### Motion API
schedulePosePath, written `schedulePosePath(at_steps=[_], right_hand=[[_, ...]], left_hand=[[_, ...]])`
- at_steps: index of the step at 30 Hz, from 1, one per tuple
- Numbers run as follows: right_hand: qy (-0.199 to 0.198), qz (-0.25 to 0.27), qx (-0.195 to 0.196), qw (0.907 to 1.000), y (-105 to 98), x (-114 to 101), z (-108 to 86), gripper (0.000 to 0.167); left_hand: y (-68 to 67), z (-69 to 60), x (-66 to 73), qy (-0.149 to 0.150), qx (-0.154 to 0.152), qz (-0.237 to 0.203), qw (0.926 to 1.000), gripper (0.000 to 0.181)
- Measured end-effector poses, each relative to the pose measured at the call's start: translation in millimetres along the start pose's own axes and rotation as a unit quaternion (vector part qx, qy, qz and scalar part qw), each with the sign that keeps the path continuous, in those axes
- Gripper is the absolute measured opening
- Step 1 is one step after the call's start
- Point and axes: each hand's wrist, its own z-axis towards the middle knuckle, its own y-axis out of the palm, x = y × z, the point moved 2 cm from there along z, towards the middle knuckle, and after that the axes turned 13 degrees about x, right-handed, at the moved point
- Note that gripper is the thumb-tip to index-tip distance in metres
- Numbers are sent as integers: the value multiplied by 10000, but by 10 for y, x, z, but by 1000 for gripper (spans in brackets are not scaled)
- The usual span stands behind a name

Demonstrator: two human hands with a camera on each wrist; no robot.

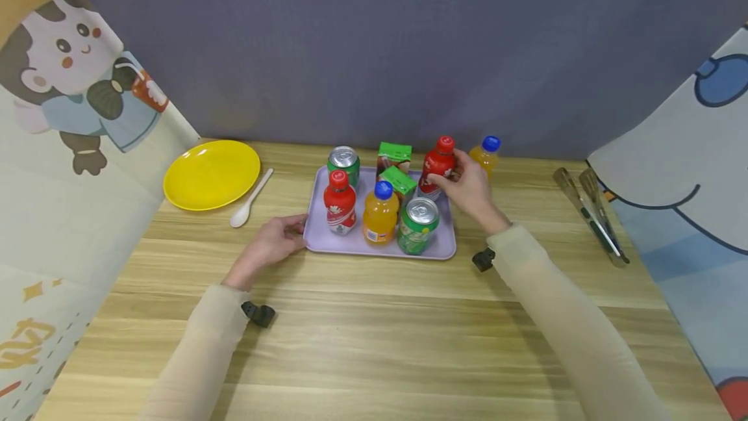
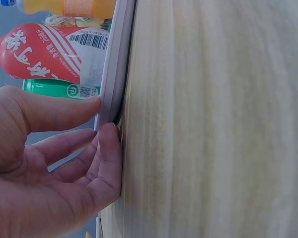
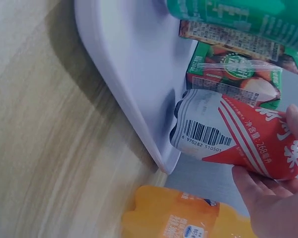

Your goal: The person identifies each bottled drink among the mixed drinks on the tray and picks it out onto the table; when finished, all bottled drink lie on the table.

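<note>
The red bottle (image 1: 438, 162), at two o'clock on the tray (image 1: 445, 234), looks weighty, smooth and slightly squeezable, best held round its body, where the right hand (image 1: 471, 188) grips it, while the left hand (image 1: 274, 240) pinches the tray at eight o'clock.

Looks like a staged booth: a wood-grain desk (image 1: 362, 336) closed in by a grey backdrop (image 1: 374, 51) and 2 cartoon-printed side panels (image 1: 76, 206)

Pale lilac tray (image 1: 316, 229), white-striped red bottle (image 1: 436, 166) at the tray's two o'clock, matching red bottle (image 1: 340, 208) at its nine, blue-capped orange bottles (image 1: 378, 218), silver-topped green cans (image 1: 416, 238), yellow plate (image 1: 211, 176) farther toward nine o'clock, white spoon (image 1: 241, 215) at the plate's four, tan wood-grained counter (image 1: 362, 343)
</note>
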Motion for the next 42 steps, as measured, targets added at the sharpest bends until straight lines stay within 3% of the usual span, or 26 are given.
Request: schedulePosePath(at_steps=[20,32,42], right_hand=[[-291,166,105,9994,-182,-69,-81,65],[-271,221,79,9994,-257,-17,-134,65],[-202,414,52,9989,-333,34,-232,62]], left_hand=[[3,-4,23,-70,32,-127,9999,58],[-13,0,28,-217,-70,91,9997,57],[0,0,5,-132,-39,-87,9999,57]])
